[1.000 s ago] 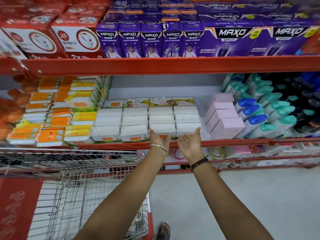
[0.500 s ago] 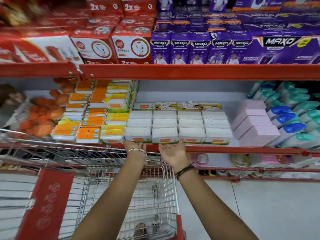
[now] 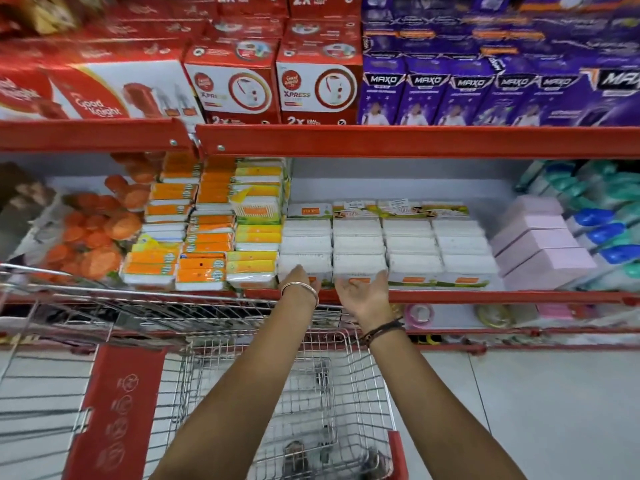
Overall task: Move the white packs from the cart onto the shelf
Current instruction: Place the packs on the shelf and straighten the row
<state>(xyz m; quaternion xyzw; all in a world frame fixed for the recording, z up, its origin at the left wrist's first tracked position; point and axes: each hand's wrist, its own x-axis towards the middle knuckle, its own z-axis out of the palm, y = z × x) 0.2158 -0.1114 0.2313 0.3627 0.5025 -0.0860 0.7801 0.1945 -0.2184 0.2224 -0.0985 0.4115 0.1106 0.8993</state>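
Both hands are up at the front lip of the shelf (image 3: 450,296), and neither holds anything. The left hand (image 3: 297,276) rests its fingers loosely together against the front white pack in the leftmost row; the right hand (image 3: 363,292) is turned palm up, fingers spread, touching the pack just beside it. The white packs (image 3: 412,244) sit in four tidy rows running back from the fingertips, with bare shelf behind them. Below the wrists, the cart (image 3: 329,393) shows only wire mesh, with no white pack visible in it, so the job looks about finished, with perhaps only straightening left. Above the fingers, the red boxes (image 3: 318,84) read "Good Knight", "XPRESS" and "2x"; the purple boxes (image 3: 429,95) to their right read "MAXO". Orange tags on the pack fronts are too blurred to read
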